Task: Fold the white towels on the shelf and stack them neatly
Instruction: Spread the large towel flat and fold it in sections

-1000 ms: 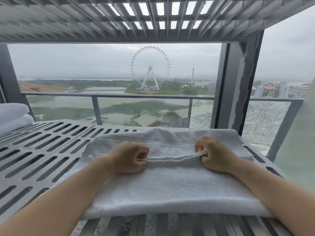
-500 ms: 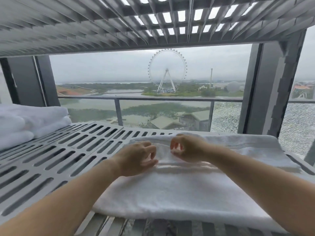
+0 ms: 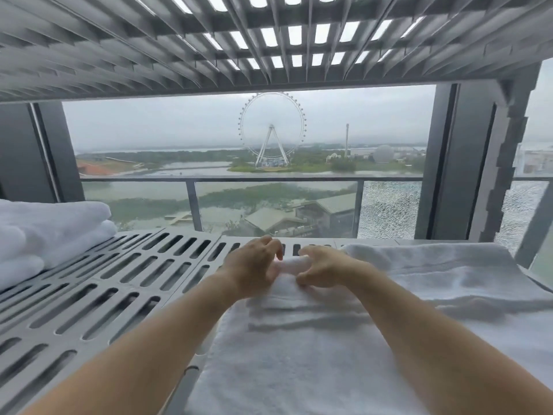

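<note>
Two bare forearms reach forward from the bottom of the view and converge over a white towel [image 3: 299, 354] that lies flat on the slotted grey shelf [image 3: 119, 280]. The towel covers the near right part of the shelf. Its long axis seems to run left to right, and its right end passes out of view.

Both hands sit close together at the towel's far left corner. The left hand [image 3: 254, 265] is at the very edge, where cloth gives way to bare shelf, and the right hand [image 3: 323, 266] is just beside it, further in over the cloth. On each hand the fingers are curled with the thumb below, and they appear to pinch a small raised roll of cloth between them. Blur hides the exact grip.

Nearly all of the towel therefore lies to the right of the hands and towards the person. The next fold probably means carrying this left end across to the right, along the long axis.

Further left, well apart from the hands, folded towels [image 3: 51, 223] are stacked on the same shelf. The left hand is the nearer one to them. An upper shelf [image 3: 269, 40] spans overhead. Beyond are a balcony railing [image 3: 269, 179] and a distant big wheel [image 3: 270, 127].
</note>
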